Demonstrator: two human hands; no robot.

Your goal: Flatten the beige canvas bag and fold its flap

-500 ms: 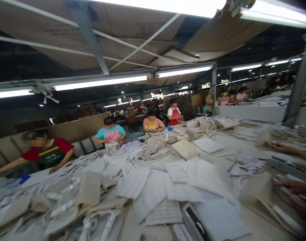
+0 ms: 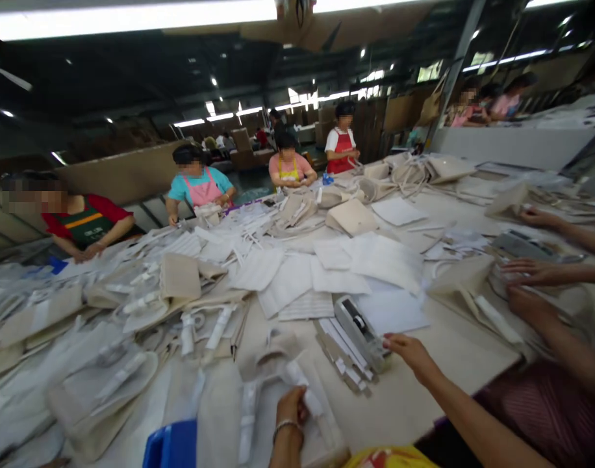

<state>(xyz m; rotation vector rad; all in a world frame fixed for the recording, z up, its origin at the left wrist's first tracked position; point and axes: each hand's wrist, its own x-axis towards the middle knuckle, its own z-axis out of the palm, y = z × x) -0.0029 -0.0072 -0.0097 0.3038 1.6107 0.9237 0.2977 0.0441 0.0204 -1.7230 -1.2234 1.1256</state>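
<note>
At the near edge of the table (image 2: 375, 416), the person's left hand (image 2: 292, 406) lies over a pale handbag (image 2: 265, 419), with fingers curled in beside one of its white-wrapped handles (image 2: 304, 390); whether that grip is closed on the handle cannot be told. The handbag lies flat, its handles pointing toward the far edge of the table. The right hand (image 2: 414, 354) reaches to the near end of a grey tape dispenser (image 2: 358, 325), thumb and fingertips close together at its tip; blur hides whether this grip pinches any tape. The dispenser sits tilted on a stack of narrow strips (image 2: 343, 361), between the handbag and a white sheet (image 2: 395, 312). Overlapping white padding sheets (image 2: 297, 279) lie beyond it, toward the far edge. Left of the handbag stands a blue plastic object (image 2: 171, 445), cut off by the frame. Toward the right end of the table, a co-worker's hands (image 2: 534, 302) are at another beige bag (image 2: 458, 286), and co-workers in aprons work along the far edge.
</note>
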